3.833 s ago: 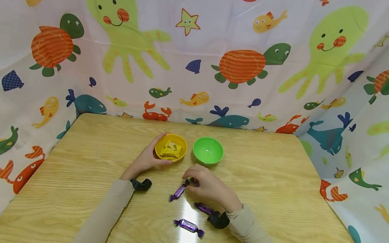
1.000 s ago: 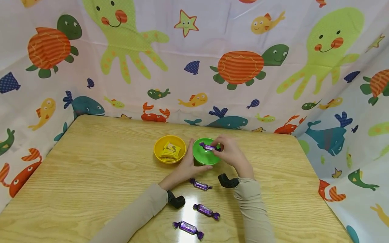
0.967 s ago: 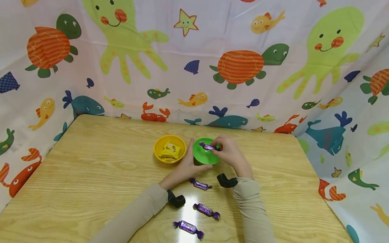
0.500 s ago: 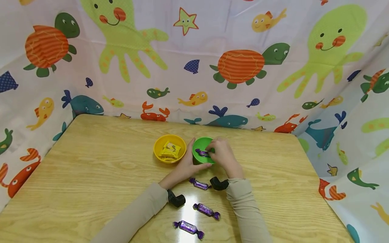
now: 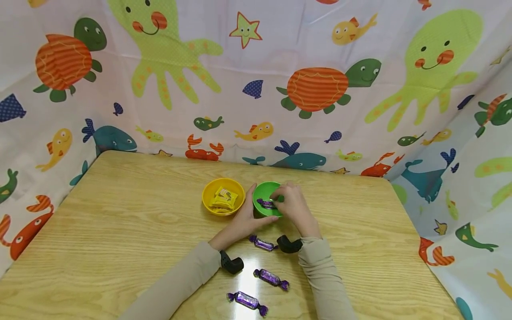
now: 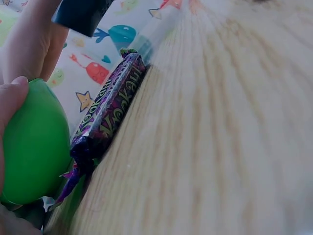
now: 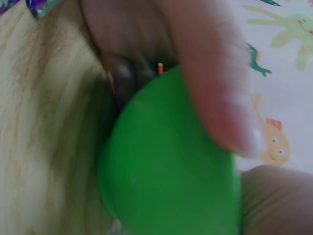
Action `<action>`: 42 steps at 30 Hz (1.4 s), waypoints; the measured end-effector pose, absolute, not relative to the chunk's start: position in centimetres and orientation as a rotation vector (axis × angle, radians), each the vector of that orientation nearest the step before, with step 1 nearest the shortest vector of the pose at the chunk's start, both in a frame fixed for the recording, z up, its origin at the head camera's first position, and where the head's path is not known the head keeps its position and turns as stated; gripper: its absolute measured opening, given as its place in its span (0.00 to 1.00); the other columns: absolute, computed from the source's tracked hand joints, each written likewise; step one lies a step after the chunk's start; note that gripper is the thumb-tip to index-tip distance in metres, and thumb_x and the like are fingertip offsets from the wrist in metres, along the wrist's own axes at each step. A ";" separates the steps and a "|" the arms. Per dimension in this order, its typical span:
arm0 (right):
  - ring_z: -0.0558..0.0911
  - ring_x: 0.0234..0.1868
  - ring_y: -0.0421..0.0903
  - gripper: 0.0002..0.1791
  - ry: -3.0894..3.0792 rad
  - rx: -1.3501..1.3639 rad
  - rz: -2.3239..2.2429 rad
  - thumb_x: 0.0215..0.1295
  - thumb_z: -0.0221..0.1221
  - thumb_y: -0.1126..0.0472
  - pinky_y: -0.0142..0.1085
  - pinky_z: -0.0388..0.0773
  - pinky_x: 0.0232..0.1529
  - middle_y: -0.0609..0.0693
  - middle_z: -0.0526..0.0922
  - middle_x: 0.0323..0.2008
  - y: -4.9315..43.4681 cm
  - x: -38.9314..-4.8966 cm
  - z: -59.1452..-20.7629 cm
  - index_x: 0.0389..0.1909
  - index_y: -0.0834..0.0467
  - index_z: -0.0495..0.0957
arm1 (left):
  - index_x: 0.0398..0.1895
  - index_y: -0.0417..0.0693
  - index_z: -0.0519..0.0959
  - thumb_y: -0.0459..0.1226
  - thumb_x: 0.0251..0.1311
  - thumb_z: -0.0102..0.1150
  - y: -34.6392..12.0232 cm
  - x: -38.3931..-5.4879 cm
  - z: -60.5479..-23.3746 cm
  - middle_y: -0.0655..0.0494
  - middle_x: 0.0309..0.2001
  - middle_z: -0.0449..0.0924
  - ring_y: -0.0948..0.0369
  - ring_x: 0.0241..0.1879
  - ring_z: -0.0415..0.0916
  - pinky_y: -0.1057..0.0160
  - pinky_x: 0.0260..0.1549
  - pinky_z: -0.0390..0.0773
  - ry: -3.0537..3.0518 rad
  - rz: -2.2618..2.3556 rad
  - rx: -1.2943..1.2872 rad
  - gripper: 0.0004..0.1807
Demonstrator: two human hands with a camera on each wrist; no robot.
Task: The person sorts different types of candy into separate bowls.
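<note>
White glare on the tabletop

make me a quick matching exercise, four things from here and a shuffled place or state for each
1. yellow bowl
2. left hand
3. three loose purple candies
4. right hand

a. lying on the wooden table
b. fingers at a candy inside the green bowl
c. gripping the green bowl from outside
d. containing yellow packets

Pairs: 1-d, 2-c, 3-a, 4-b

Between the left hand and right hand, the green bowl looks smooth, softly glossy plastic. The sweet at the right fingertips has a crinkled, shiny wrapper. Under both hands, the table is sleek, grained wood; beyond them hangs a matt, creased cloth.
</note>
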State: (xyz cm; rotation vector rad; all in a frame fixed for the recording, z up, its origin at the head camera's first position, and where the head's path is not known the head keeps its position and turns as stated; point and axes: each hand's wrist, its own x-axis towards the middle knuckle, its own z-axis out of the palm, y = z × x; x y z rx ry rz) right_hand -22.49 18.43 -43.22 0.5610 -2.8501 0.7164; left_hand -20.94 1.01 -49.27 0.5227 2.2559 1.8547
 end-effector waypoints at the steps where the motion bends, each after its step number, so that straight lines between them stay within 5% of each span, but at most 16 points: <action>1: 0.77 0.38 0.53 0.06 -2.830 0.576 0.781 0.53 0.69 0.73 0.47 0.74 0.44 0.52 0.85 0.33 18.6 -22.4 -43.2 0.31 0.61 0.88 | 0.80 0.49 0.34 0.43 0.57 0.72 1.0 -20.9 -49.3 0.44 0.76 0.50 0.54 0.73 0.53 0.50 0.71 0.52 2.259 1.853 0.523 0.61; 5: 0.71 0.28 0.48 0.05 -2.728 0.624 1.040 0.55 0.68 0.73 0.38 0.69 0.30 0.51 0.83 0.31 19.4 -21.7 -42.4 0.33 0.62 0.88 | 0.80 0.49 0.34 0.43 0.57 0.72 1.0 -20.9 -49.3 0.42 0.76 0.49 0.52 0.74 0.52 0.48 0.71 0.52 2.265 1.849 0.529 0.61; 12: 0.67 0.21 0.43 0.04 -2.571 0.715 1.259 0.59 0.69 0.68 0.34 0.64 0.23 0.43 0.82 0.30 19.9 -19.7 -40.8 0.33 0.57 0.88 | 0.80 0.50 0.34 0.45 0.57 0.72 0.9 -20.9 -49.5 0.43 0.76 0.51 0.52 0.73 0.53 0.48 0.71 0.53 2.259 1.845 0.529 0.62; 21: 0.67 0.18 0.40 0.09 -2.374 0.997 1.314 0.50 0.71 0.76 0.31 0.64 0.18 0.49 0.83 0.27 19.2 -17.0 -41.3 0.28 0.59 0.86 | 0.80 0.46 0.34 0.57 0.54 0.71 0.6 -21.0 -49.7 0.40 0.77 0.46 0.49 0.75 0.48 0.46 0.71 0.51 2.323 1.792 0.578 0.65; 29: 0.68 0.19 0.41 0.04 -2.464 1.150 1.331 0.55 0.70 0.73 0.28 0.66 0.19 0.53 0.83 0.26 18.1 -14.5 -42.1 0.28 0.63 0.85 | 0.80 0.46 0.35 0.48 0.55 0.72 0.7 -21.0 -49.6 0.41 0.77 0.48 0.49 0.74 0.49 0.46 0.71 0.51 2.342 1.781 0.549 0.62; 35: 0.68 0.18 0.40 0.09 -2.400 1.217 1.339 0.49 0.71 0.77 0.32 0.65 0.16 0.52 0.83 0.26 18.9 -15.3 -45.8 0.29 0.62 0.84 | 0.79 0.44 0.35 0.46 0.56 0.72 0.8 -21.0 -49.5 0.41 0.77 0.45 0.50 0.75 0.47 0.46 0.72 0.49 2.349 1.797 0.578 0.62; 42: 0.68 0.21 0.33 0.13 -2.566 1.094 1.283 0.53 0.74 0.63 0.26 0.67 0.21 0.48 0.82 0.30 19.8 -14.9 -47.6 0.39 0.59 0.85 | 0.80 0.47 0.36 0.50 0.54 0.74 1.0 -20.8 -49.5 0.43 0.77 0.47 0.51 0.75 0.49 0.47 0.72 0.50 2.316 1.821 0.533 0.64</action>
